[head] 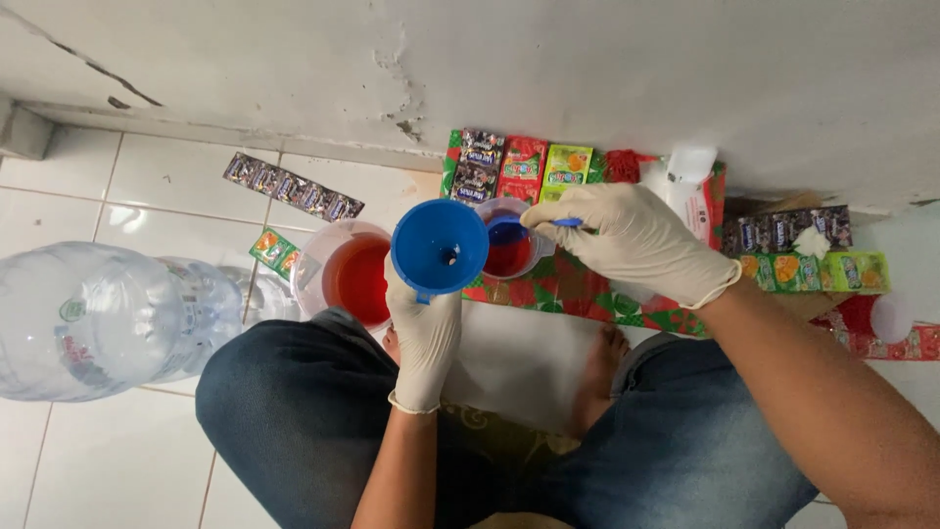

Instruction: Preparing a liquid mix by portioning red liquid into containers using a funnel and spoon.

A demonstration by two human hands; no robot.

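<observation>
- The left hand (423,338), gloved, is closed around the stem of a blue funnel (440,247), holding it mouth-up; what lies beneath the funnel is hidden by the hand.
- The right hand (634,240), also gloved, pinches a small blue scoop (509,231) just right of the funnel, over a clear cup (509,257) of red liquid.
- A larger clear jug (345,274) of red liquid stands just left of the funnel, on the floor.
- Risk: a loaded scoop carried across to the funnel could drip red liquid onto the patterned mat (587,294) right of it.
- Risk: the funnel could tilt, since only one hand steadies it, and pour off-centre.
- Risk: a knee could knock the jug.
</observation>
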